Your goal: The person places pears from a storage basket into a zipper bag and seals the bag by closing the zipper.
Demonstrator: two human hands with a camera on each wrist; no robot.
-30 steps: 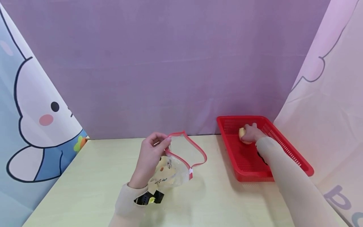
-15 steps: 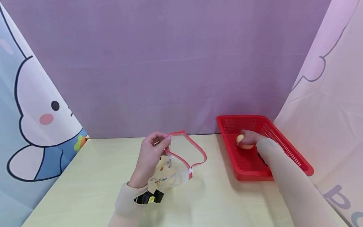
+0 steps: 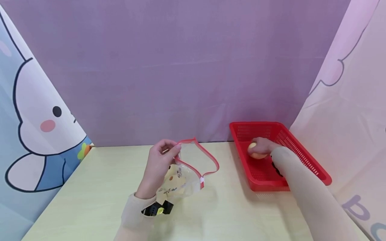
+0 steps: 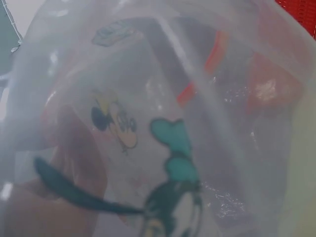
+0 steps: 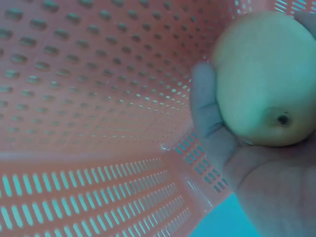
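looks like about halfway: the right hand [image 3: 261, 146] is wrapped around a smooth round yellow fruit [image 5: 266, 79] inside the perforated red plastic basket [image 3: 304, 160], not in the bag yet. the left hand [image 3: 159, 164] pinches the crinkly clear zip bag [image 3: 184, 179] open above the pale worktop [image 3: 90, 201].

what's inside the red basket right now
Inside the red basket, the right hand grips a pale yellow round fruit. The hand and forearm cover part of the basket floor, so anything beneath them cannot be seen.

Right hand [image 3: 263, 146] carried yellow fruit [image 3: 254, 151] leftward within basket [image 3: 304, 160].
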